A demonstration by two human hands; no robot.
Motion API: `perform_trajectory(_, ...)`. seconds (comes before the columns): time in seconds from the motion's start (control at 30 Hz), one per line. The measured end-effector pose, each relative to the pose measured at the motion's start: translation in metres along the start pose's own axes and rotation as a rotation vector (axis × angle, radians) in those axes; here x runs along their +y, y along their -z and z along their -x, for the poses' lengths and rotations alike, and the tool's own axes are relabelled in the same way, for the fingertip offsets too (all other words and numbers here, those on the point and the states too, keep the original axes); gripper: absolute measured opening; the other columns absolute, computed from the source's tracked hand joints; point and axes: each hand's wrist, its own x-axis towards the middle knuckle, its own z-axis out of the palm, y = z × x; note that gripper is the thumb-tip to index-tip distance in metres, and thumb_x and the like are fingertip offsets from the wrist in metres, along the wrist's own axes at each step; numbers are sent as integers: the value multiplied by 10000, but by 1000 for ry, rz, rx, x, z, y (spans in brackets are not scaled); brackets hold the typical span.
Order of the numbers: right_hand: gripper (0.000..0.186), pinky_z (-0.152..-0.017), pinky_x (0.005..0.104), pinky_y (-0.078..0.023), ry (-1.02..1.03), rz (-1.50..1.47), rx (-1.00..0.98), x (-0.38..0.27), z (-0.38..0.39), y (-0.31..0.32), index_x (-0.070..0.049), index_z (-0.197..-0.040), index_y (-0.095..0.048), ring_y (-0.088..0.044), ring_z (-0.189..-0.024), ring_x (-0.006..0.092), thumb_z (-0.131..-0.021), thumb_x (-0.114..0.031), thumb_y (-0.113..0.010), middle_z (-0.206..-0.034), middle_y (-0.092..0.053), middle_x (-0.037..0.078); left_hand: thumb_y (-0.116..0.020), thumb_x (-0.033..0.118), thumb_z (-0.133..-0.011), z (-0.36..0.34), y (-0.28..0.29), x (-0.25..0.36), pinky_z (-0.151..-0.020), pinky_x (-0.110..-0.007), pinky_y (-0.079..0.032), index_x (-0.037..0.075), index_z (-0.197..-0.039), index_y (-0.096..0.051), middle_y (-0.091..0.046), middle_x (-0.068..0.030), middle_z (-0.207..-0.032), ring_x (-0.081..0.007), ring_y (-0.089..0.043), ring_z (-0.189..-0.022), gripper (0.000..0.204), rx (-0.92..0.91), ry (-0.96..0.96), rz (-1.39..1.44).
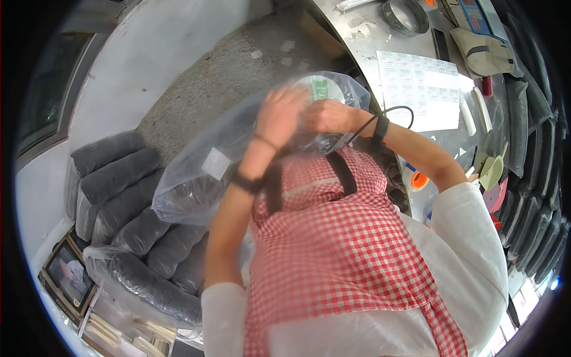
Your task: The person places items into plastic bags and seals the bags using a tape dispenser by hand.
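A large clear plastic bag (190,160) spreads in front of me, with a small white label (216,163) on its side. Behind both hands, at the bag's far end, is a round white thing with a green patch (320,89); its kind is unclear. My left hand (282,114) lies against the plastic, its fingers smeared by motion. Close beside it, my right hand (327,116) has curled fingers and grips the bag. A dark cord (397,109) loops near the right wrist.
At the left, dark rolled bundles in clear plastic (128,193) are piled by the wall. The metal table (369,35) on the right carries a printed sheet (416,89), a metal ring (405,16), an orange tape roll (419,180) and a scale (474,16). Dark packages (529,220) stack beyond it.
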Motion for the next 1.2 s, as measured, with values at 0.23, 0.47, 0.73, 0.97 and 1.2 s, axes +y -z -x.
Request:
perform_trajectory(0.23,162,-789,377,-529,-179,-442,-35,-35,26,69,-35,-851,-637,-617,-895,280,-700,-93,-619,-928,-623,84,-585,423,-870,11,-49,-22,-1057,-697,-188,524,-1399,-366,-218,3,-1580,-300,-180,-1452,581,-177,-106,-467)
perform_trajectory(0.47,227,-814,356,-536,-179,-165,-126,-62,36,45,3,-951,-605,-645,-930,256,-748,-96,-586,-996,-638,142,-682,443,-786,1,-38,-14,-1075,-704,-127,466,-1429,-356,-166,-11,-1597,-317,-109,-1467,722,-328,-68,-287)
perform_trajectory(0.73,220,-775,366,-551,-247,-193,95,-66,25,31,-12,-955,-611,-655,-875,272,-746,-75,-582,-990,-620,114,-612,277,-873,5,-35,-42,-1133,-621,-46,266,-1423,-448,-289,33,-1557,-207,-191,-1460,574,-314,-118,-23)
perform_trajectory(0.97,154,-671,433,-542,-390,-429,-99,-32,22,10,-54,-899,-601,-659,-795,343,-756,-109,-589,-848,-650,152,-442,206,-993,-5,-15,-52,-1150,-561,-139,129,-1314,-570,-479,-37,-1442,-226,-355,-1394,355,-398,44,353)
perform_trajectory(1.2,229,-642,449,-531,-591,-451,-236,-19,5,-10,-41,-882,-626,-657,-703,352,-866,-254,-544,-736,-659,158,-495,172,-965,24,-44,-36,-1049,-352,-409,18,-1212,-620,-591,-147,-1291,-274,-516,-1263,317,-86,15,388)
